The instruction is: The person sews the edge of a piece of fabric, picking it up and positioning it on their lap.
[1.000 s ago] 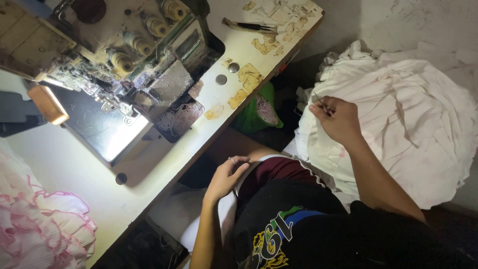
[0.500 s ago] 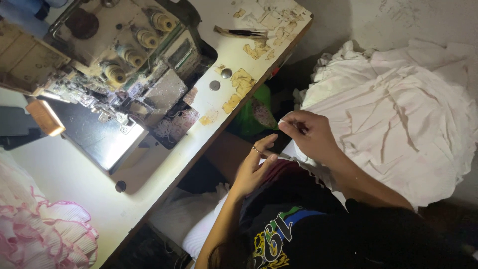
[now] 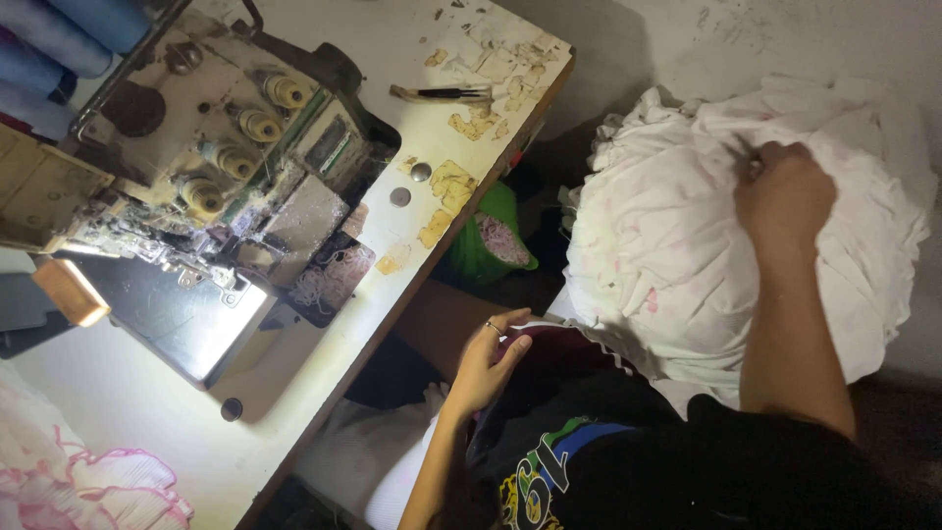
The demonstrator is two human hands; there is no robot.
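The right hand is sunk into a big heap of white fabric with faint pink marks, piled at the right of the scene beside the sewing table. Its fingers are curled down into the folds near the top of the heap — closed, it seems, on a pinch of cloth, though the fingertips are buried and how much they hold cannot be told. The heap lies under and all around that hand, spilling toward the person's lap.

The left hand rests low, near the lap, fingers loosely bent and fairly narrow, touching a white ruffled edge that runs over dark cloth; a ring shows on one finger. It is well apart from the right hand.

To lift one piece cleanly, the grip would best be on a single layer near a seam or edge, not a fistful — the folds are tangled and several pieces could drag along. The left hand could steady the edge at the lap.

On the table to the left stands an overlock sewing machine with thread cones, lit by a small lamp; a pair of snips lies at the far edge.
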